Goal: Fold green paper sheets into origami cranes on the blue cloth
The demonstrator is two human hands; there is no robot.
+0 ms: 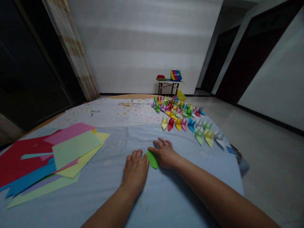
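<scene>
A piece of bright green origami paper lies flat between the hands, much of its top hidden by them. The visible part forms a small wedge, slanting from upper left to a blunt point at lower right. The fingers of the right hand rest across its upper edge, pressing it down, while the left hand sits against its left side, fingers together. Any creases or layers are too small to tell.
</scene>
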